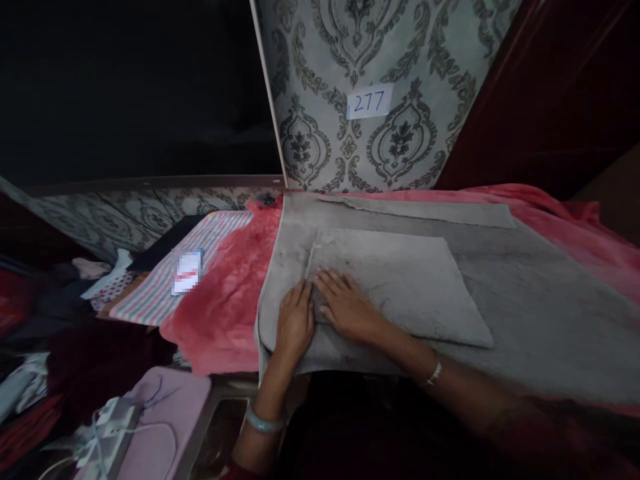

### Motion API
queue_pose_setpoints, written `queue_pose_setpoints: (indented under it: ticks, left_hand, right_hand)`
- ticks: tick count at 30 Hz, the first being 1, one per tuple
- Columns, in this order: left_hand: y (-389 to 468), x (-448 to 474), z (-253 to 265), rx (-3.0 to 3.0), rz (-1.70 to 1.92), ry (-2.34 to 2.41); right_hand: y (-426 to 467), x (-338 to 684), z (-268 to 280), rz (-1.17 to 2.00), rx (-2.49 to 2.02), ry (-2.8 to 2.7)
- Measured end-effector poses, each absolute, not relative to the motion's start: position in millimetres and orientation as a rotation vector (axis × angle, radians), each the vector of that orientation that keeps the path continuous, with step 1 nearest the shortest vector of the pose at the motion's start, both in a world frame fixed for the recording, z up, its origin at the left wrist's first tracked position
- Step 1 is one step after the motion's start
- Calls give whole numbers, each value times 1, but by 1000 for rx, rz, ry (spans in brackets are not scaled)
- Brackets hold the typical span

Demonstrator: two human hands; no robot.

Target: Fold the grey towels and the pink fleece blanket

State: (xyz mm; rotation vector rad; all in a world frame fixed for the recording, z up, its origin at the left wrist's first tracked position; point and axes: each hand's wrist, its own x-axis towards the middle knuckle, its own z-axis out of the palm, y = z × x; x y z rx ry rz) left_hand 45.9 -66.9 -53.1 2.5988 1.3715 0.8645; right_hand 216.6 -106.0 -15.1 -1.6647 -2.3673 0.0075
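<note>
A light grey piece of plush cloth (395, 273), folded into a flat block, lies on a larger grey cloth (530, 300). At the block's left edge, my left hand (296, 320) rests flat on the grey cloth with its fingers stretched forward. My right hand (347, 305) lies palm down on the block's left part, fingers extended. The two hands are close together, and neither grips anything. Behind the block, a long folded strip (435, 212) runs along the far side of the grey cloth.
Beneath the grey cloth spreads a pink plush blanket (225, 293). Left of it are a striped cloth (150, 297) and a phone-like object (187, 272). A power strip (113, 433) with cords sits on a pink stool (165, 407). A dark screen (135, 87) stands behind.
</note>
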Motion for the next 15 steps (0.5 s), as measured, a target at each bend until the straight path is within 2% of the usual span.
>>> queue_pose_setpoints:
  ticks: [6, 12, 15]
  left_hand:
    - [-75, 44, -52, 2652, 648, 1428]
    - [-76, 42, -51, 2593, 684, 1418]
    - [-70, 43, -44, 2533, 760, 1413]
  right_hand:
    - [-118, 225, -41, -19, -1783, -2332]
    - [-167, 297, -47, -88, -2111, -2082]
    - [-170, 308, -35, -158, -2124, -2015]
